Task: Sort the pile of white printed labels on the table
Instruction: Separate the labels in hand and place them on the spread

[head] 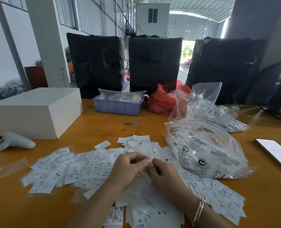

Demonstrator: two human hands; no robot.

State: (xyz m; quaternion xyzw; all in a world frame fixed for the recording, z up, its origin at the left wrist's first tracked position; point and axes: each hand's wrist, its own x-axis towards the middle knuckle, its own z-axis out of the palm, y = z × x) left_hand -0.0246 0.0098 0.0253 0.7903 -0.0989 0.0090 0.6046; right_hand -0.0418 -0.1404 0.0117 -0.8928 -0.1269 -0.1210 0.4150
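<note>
A wide pile of white printed labels covers the near middle of the orange table, with size marks such as XL, M and XXL showing. Both my hands meet above the pile's centre. My left hand and my right hand have curled fingers and together pinch a small white label between their fingertips. More labels lie under my forearms and toward the near right. My right wrist wears a bracelet.
A white box and a white controller sit at the left. Behind are a purple tray, a red bag and clear plastic bags. A phone lies at the right, with a black fan behind it.
</note>
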